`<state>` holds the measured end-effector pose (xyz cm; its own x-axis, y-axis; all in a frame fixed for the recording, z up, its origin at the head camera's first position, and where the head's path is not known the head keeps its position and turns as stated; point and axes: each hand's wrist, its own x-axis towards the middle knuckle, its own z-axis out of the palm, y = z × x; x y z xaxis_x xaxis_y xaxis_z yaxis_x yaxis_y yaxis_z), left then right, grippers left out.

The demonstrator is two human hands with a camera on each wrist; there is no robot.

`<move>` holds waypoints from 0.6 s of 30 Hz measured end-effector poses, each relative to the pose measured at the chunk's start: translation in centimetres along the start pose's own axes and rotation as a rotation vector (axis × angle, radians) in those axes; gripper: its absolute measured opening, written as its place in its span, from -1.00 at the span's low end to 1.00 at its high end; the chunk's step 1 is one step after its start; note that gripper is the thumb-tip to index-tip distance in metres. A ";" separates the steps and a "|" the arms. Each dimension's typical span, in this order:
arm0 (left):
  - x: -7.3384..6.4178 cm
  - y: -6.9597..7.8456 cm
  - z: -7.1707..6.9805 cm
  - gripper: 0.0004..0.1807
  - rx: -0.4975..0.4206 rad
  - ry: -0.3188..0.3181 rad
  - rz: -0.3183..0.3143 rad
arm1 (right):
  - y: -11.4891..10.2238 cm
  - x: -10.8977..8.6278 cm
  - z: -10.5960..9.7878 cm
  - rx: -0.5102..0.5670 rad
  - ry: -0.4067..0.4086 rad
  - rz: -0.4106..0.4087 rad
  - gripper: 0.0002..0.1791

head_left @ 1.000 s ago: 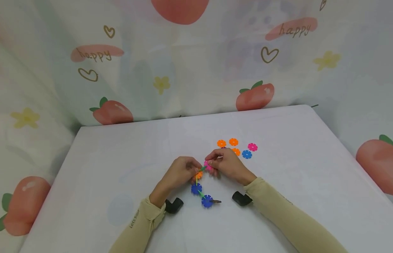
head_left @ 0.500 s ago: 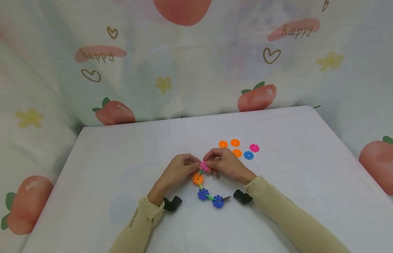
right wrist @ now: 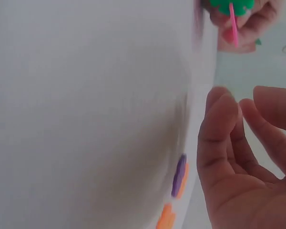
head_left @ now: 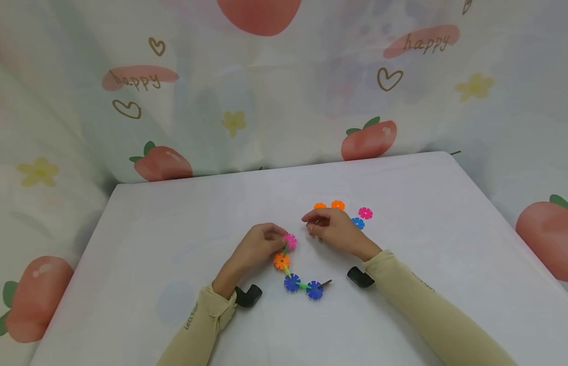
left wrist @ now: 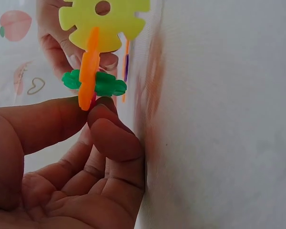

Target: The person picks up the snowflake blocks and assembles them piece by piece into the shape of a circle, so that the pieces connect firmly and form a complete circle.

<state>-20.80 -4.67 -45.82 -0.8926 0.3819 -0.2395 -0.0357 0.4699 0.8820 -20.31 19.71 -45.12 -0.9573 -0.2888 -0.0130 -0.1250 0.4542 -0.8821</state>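
Observation:
My left hand (head_left: 261, 246) pinches the pink snowflake disc (head_left: 290, 241) at the upper end of a chain of slotted plastic discs. From it the chain curves down through a green disc (left wrist: 109, 83), an orange disc (head_left: 281, 261), a yellow disc (left wrist: 128, 28) and two blue discs (head_left: 315, 290) joined by a light green one. A dark brown disc (head_left: 327, 282) sits edge-on at the lower end. To the right, my right hand (head_left: 336, 229) hovers apart from the chain, fingers loosely bent with nothing between them, partly covering the loose discs behind it.
Loose discs lie beyond my right hand: orange (head_left: 338, 205), pink (head_left: 365, 213) and blue (head_left: 358, 223), plus a purple disc (right wrist: 179, 176) low in the right wrist view. Black pieces (head_left: 249, 296) show at both wrists. A patterned curtain (head_left: 284, 91) stands behind the white table (head_left: 197, 203).
Both hands were on the pink disc; my right hand has let go and moved right and slightly back. The chain's lower end has swung right since the first frame.

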 end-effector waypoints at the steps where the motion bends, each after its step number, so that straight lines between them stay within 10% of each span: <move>1: 0.0 0.0 0.0 -0.78 0.000 -0.004 0.005 | 0.1 -0.1 -0.4 -0.026 0.016 -0.002 -0.75; 18: -0.3 -0.1 0.0 -0.81 -0.006 -0.019 0.041 | 2.1 -1.8 -6.2 -0.324 0.169 -0.009 -0.70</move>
<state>-20.58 -4.85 -45.86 -0.8846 0.4158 -0.2111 -0.0024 0.4486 0.8937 -20.52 26.43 -44.03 -0.9820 -0.1629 0.0957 -0.1836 0.7035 -0.6866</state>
